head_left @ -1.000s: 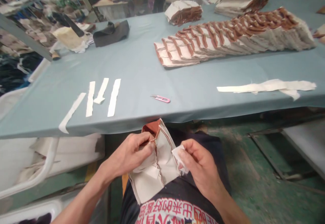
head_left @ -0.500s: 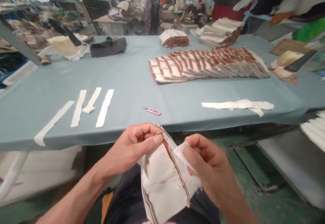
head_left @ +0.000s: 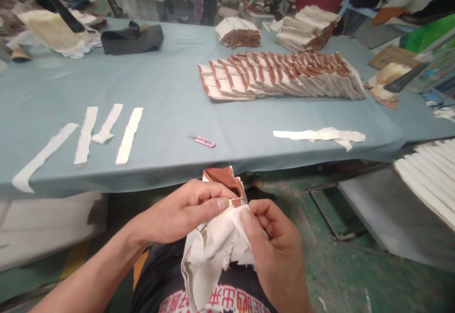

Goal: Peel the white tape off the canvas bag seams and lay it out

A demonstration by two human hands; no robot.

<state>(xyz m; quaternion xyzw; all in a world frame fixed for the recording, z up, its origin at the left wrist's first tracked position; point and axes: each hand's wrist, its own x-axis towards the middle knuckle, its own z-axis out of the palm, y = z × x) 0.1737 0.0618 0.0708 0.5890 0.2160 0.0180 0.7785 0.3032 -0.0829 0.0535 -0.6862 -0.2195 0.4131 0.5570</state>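
Note:
A sewn piece (head_left: pixel 206 256), cream cloth with reddish-brown material on its other face, hangs over my lap in front of the table edge. My left hand (head_left: pixel 194 209) pinches its upper edge between thumb and fingers. Close beside it, my right hand (head_left: pixel 272 237) grips the same piece at a white fold. A brown flap shows above the fingertips, and the lower cloth hangs crumpled with frayed edges. Beyond my hands, pink-handled thread snips (head_left: pixel 202 141) lie on the table, touched by neither hand.
On the blue-green table cloth (head_left: pixel 167 100) lie white strips (head_left: pixel 130 135) at left and more strips (head_left: pixel 320 135) at right. A long overlapping row of cream-and-brown pieces (head_left: pixel 280 76) stands behind, with stacks (head_left: pixel 307 26) farther back. A dark folded band (head_left: pixel 132 38) lies back left.
The piece has been turned and folded, so its brown face now shows at the top. My right hand has moved left, close to my left hand. The view has tilted down.

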